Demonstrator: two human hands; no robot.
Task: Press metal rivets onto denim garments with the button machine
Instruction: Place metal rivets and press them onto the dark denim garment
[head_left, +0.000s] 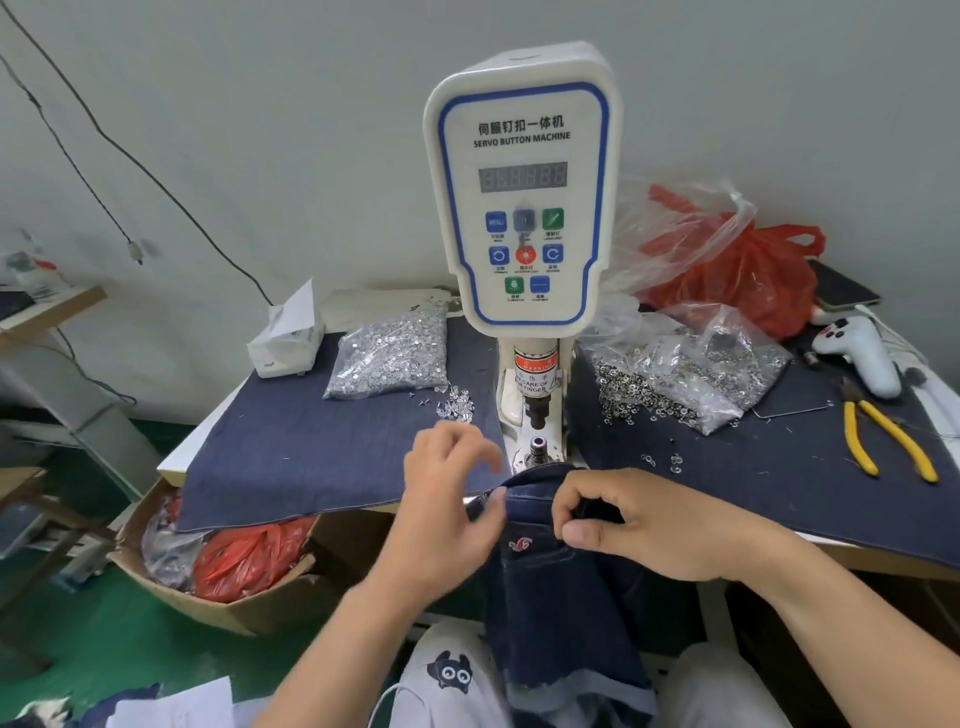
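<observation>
The white servo button machine (522, 192) stands at the middle of the table, its lower die (538, 448) bare under the punch. A dark denim garment (561, 613) hangs from the table edge down over my lap, its top edge just in front of the die. My right hand (639, 525) grips the garment's upper edge, thumb and fingers curled round the fabric. My left hand (447, 499) is at the garment's left edge, fingers loosely curled and blurred; whether it holds the cloth is unclear. A small pile of loose rivets (457, 405) lies left of the die.
Clear bags of metal parts lie left (389, 353) and right (691, 374) of the machine on a denim cloth (311, 452). Yellow pliers (883, 441), a white controller (862, 353) and a red bag (743, 275) sit at the right. A cardboard box (218, 587) stands below the table's left.
</observation>
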